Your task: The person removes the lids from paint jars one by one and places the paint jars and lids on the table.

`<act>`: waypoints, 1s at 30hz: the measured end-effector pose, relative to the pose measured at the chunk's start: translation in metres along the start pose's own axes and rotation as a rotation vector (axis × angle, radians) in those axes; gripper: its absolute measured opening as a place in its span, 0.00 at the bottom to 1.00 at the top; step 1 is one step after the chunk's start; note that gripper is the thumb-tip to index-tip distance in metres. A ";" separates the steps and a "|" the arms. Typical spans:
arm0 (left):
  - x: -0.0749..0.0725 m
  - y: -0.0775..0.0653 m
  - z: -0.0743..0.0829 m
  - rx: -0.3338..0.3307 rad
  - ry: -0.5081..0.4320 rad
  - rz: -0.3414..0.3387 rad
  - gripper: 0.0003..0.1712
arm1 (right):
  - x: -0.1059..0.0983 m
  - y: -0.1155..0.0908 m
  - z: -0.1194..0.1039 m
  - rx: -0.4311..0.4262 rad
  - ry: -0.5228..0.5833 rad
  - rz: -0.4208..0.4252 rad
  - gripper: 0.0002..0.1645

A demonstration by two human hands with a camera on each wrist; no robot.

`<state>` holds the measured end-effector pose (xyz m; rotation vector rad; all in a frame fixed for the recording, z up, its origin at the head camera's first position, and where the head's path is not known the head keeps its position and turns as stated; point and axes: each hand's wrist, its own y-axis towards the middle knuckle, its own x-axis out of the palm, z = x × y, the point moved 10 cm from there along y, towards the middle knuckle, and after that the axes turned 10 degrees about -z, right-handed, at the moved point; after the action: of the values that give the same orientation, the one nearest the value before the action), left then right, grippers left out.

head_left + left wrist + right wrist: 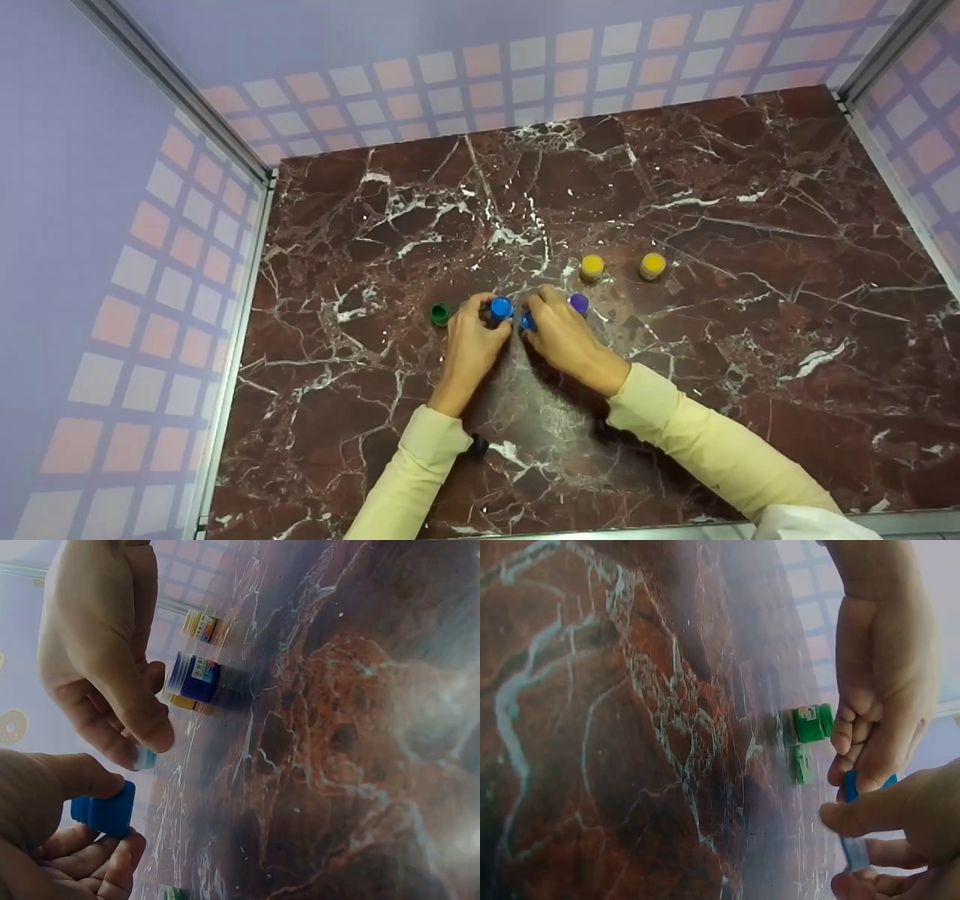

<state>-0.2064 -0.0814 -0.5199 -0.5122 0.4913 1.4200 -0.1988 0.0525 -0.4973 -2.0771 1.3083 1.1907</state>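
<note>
Tight near hands: green jar (439,313) just outside L hand (471,334), purple jar (578,303) hard by R hand (561,328), slim gap betw. hands. Yellow jar (592,268) & 2nd yellow jar (652,266) stand fwd-R — narrow slot betw. Wide bench (787,315) room far L, far R & beyond, up to wall panels (525,71).

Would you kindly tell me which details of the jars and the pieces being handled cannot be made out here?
Blue piece in the right hand: head view, mostly covered by that hand.
Writing on the purple jar: left wrist view, too small and blurred.
Rear yellow jar: left wrist view, mostly behind the purple one.
Green item: left wrist view, cut off by the bottom edge.
</note>
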 end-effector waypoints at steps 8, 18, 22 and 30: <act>0.001 0.006 0.008 0.034 0.009 0.041 0.19 | -0.003 0.011 -0.003 0.034 -0.139 -0.001 0.15; 0.000 0.009 0.016 0.073 0.295 0.086 0.21 | -0.003 0.026 0.003 0.101 -0.269 -0.083 0.13; 0.000 0.008 0.021 0.113 0.421 0.117 0.21 | 0.000 0.030 0.003 0.116 -0.368 -0.121 0.13; 0.006 0.008 0.022 0.140 0.527 0.131 0.21 | 0.010 0.038 0.005 0.125 -0.419 -0.164 0.14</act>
<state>-0.2137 -0.0630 -0.5065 -0.7549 1.0546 1.3568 -0.2324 0.0330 -0.5050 -1.6913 0.9707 1.3401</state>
